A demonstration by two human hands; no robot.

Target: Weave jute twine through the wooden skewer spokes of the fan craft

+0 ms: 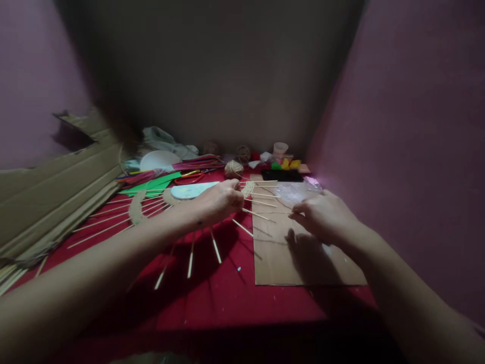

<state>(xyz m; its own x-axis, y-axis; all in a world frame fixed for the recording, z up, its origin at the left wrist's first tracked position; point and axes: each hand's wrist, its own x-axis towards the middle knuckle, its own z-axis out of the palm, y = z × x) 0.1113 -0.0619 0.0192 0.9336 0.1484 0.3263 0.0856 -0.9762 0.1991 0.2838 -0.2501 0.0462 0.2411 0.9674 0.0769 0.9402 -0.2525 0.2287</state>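
A fan-shaped frame of thin wooden sticks (215, 246) spreads from a pale blue half-round piece (193, 190). Woven twine (248, 189) runs between some sticks at its right side. My left hand (229, 196) is closed on the frame beside that weaving; the exact spot under the fingers is hidden. From there a thin twine strand (279, 213) stretches right to my right hand (310, 212), which pinches it above the cardboard sheet. Behind my left hand lies a ball of twine (234, 169).
A brown cardboard sheet (273, 263) lies on the red cloth (231, 303). Farther back are a black phone (282, 175), red-handled scissors (189, 177), green sheets (151, 186) and a small cup (280, 148). Folded cardboard (56, 197) leans at the left.
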